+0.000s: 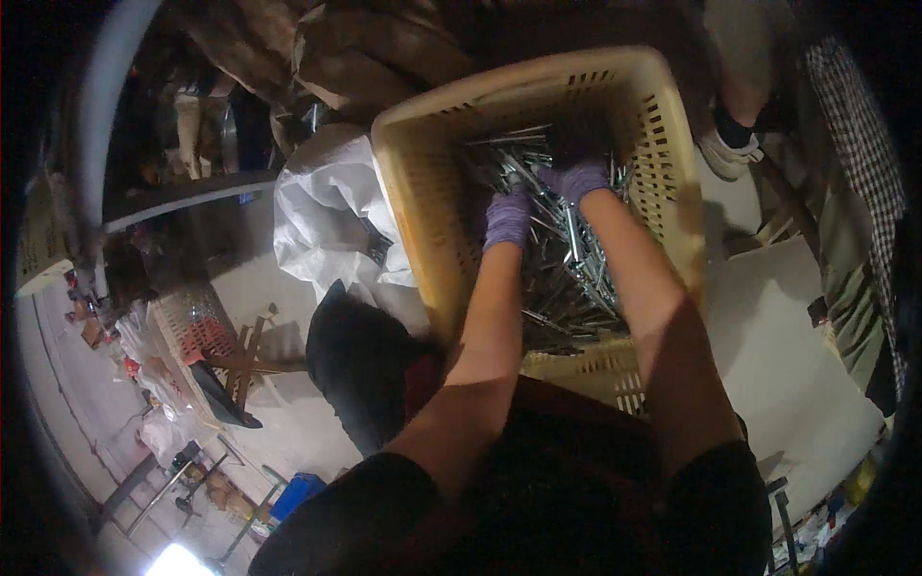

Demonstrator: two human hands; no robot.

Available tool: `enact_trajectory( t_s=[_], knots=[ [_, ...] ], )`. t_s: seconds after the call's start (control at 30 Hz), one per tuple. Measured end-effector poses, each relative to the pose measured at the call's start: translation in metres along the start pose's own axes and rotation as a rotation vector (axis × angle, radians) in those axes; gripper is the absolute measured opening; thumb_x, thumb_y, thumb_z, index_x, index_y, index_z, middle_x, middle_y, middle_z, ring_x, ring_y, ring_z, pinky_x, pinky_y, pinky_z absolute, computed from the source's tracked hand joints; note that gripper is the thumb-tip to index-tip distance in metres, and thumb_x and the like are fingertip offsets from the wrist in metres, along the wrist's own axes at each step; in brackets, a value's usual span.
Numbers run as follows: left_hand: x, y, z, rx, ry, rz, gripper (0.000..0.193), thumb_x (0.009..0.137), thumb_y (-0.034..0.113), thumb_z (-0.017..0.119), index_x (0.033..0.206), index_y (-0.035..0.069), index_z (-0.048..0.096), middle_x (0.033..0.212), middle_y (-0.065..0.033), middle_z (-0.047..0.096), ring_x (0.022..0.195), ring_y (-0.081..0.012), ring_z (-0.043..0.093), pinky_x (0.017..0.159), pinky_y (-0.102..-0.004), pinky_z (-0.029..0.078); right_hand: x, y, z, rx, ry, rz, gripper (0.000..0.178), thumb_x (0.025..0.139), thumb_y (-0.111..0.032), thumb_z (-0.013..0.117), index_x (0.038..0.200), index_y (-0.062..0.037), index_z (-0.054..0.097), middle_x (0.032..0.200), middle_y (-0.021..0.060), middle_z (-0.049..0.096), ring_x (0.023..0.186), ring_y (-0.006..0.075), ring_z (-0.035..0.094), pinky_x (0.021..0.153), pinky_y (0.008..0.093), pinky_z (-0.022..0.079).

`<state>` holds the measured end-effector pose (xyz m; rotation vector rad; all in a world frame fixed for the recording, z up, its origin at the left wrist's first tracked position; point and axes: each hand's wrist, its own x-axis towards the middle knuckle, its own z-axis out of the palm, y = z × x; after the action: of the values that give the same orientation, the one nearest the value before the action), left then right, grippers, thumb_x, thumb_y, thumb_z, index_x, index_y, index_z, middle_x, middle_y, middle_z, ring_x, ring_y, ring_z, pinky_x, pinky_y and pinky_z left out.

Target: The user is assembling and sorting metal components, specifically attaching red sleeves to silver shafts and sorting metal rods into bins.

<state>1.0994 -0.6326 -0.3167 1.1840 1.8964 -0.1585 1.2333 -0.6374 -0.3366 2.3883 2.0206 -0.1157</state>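
Both gloved hands are reaching into the yellow basket (672, 163): left hand (506, 219) and right hand (576, 173) are digging into the metal rods (567, 259); grip can't tell. White sack (322, 206) sitting left of the basket.

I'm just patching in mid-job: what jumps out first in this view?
The big tan slotted plastic basket at top centre, filled with shiny metal rods. Both hands are down in the pile, in purple gloves: the left hand near the basket's middle, the right hand further in, its fingers lost in shadow. Left of the basket sits a crumpled white sack.
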Motion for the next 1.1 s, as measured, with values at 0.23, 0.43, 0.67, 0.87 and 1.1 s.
enact_trajectory(
  t_s=[0.23,0.43,0.67,0.87,1.1],
  knots=[
    [0.01,0.002,0.003,-0.302,-0.086,0.109,0.085,0.077,0.067,0.03,0.11,-0.009,0.049,0.108,-0.0274,0.052,0.103,-0.0374,0.049,0.086,-0.0406,0.038,0.022,0.013,-0.004,0.14,-0.154,-0.099,0.066,0.071,-0.056,0.052,0.115,-0.0068,0.049,0.117,0.0163,0.047,0.11,0.0317,0.043,0.094,0.0417,0.032],
    [0.027,-0.017,0.019,-0.254,-0.01,0.08,0.082,0.078,0.066,0.033,0.107,-0.008,0.051,0.103,-0.0266,0.054,0.097,-0.0353,0.052,0.08,-0.0412,0.04,0.033,0.008,-0.015,0.144,-0.264,-0.093,0.071,0.072,-0.06,0.049,0.116,-0.0041,0.048,0.118,0.018,0.047,0.11,0.0314,0.044,0.094,0.0396,0.033],
    [0.037,-0.02,0.021,-0.844,-0.145,0.011,0.078,0.078,0.065,0.036,0.112,-0.004,0.051,0.107,-0.0171,0.056,0.094,-0.0289,0.054,0.081,-0.0381,0.042,0.022,0.001,-0.015,0.048,-0.254,-0.166,0.066,0.074,-0.059,0.043,0.121,-0.0117,0.047,0.127,0.0121,0.042,0.118,0.0293,0.037,0.101,0.0408,0.025],
    [0.008,-0.009,0.01,-1.157,-0.383,0.039,0.055,0.083,0.053,0.039,0.113,0.009,0.052,0.104,-0.0081,0.058,0.09,-0.0226,0.055,0.08,-0.0347,0.045,0.027,0.021,0.002,0.42,-0.304,-0.246,0.057,0.079,-0.05,0.045,0.118,-0.0082,0.047,0.119,0.0164,0.047,0.11,0.0307,0.044,0.096,0.0388,0.032],
    [0.031,-0.033,0.022,-1.416,-0.634,0.166,0.061,0.079,0.059,0.041,0.12,0.014,0.047,0.113,-0.0044,0.054,0.099,-0.023,0.051,0.088,-0.036,0.04,0.03,0.015,-0.01,0.271,-0.284,-0.254,0.056,0.082,-0.051,0.04,0.121,-0.0118,0.046,0.123,0.0129,0.046,0.111,0.0301,0.044,0.096,0.038,0.032]
  ],
)
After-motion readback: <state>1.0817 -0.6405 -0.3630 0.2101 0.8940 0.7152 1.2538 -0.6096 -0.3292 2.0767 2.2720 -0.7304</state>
